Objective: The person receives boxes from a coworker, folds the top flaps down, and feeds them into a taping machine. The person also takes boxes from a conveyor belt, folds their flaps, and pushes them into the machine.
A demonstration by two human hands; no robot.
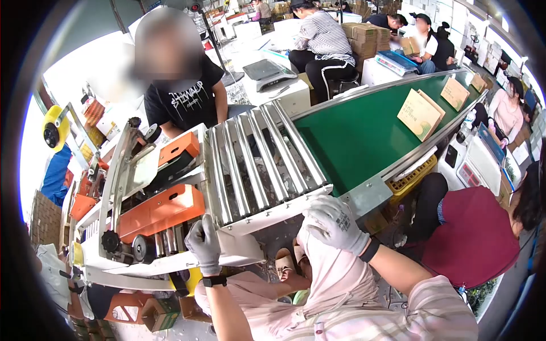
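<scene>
My left hand (203, 243), in a light grey work glove, is held in a loose fist beside the near side of a carton-sealing machine (162, 213) with orange covers. I see nothing in its fingers. My right hand (335, 224), gloved the same way, hangs over my raised knee with its fingers loosely bent and apart, holding nothing. Just beyond it is the near rail of the metal roller section (259, 159). A green conveyor belt (347, 145) joins the rollers, carrying a brown carton (420, 115) and a second carton (455, 94) farther along.
Across the machine sits a person in a black shirt (185, 99). A co-worker in a dark red top (472, 236) is close on my right. A weighing scale (268, 74) stands on a table behind the rollers. A yellow crate (414, 175) sits under the belt.
</scene>
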